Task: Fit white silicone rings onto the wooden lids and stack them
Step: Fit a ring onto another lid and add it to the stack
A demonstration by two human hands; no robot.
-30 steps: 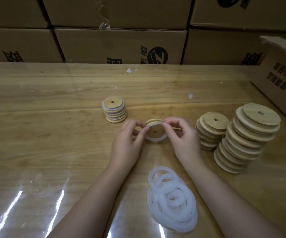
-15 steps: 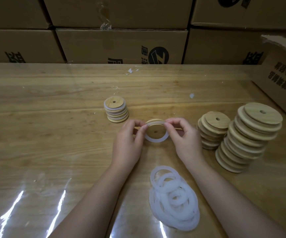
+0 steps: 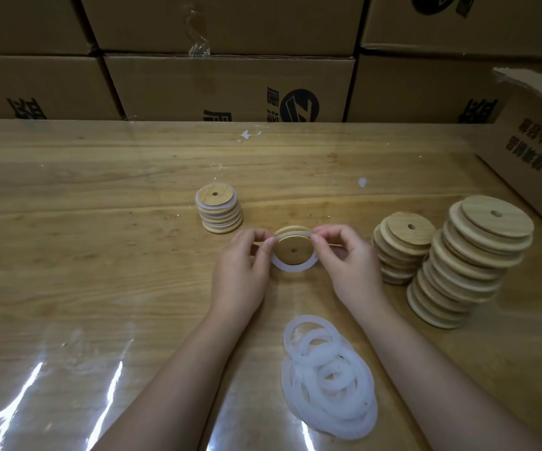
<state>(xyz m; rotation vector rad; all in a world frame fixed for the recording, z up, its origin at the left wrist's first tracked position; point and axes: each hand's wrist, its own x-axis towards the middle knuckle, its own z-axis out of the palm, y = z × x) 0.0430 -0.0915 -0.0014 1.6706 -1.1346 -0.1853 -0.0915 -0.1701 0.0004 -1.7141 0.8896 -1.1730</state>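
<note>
A round wooden lid [image 3: 292, 249] with a small centre hole is held above the table between both hands, with a white silicone ring [image 3: 290, 267] around its lower edge. My left hand [image 3: 242, 271] pinches lid and ring at the left rim. My right hand [image 3: 347, 262] pinches them at the right rim. A short stack of lids with rings fitted [image 3: 219, 208] stands behind my left hand. Two taller leaning stacks of bare lids [image 3: 401, 247] [image 3: 468, 262] stand on the right. A heap of loose white rings [image 3: 328, 382] lies near me between my forearms.
The wooden table [image 3: 100, 255] has a glossy clear cover. Cardboard boxes [image 3: 230, 86] are piled along its far edge, and one open carton [image 3: 536, 151] sits on the table at the far right. Small white scraps [image 3: 247, 135] lie towards the back.
The lid and ring stay between my fingertips, with the hands nearly in place. The ring sits a little further round the lid.
</note>
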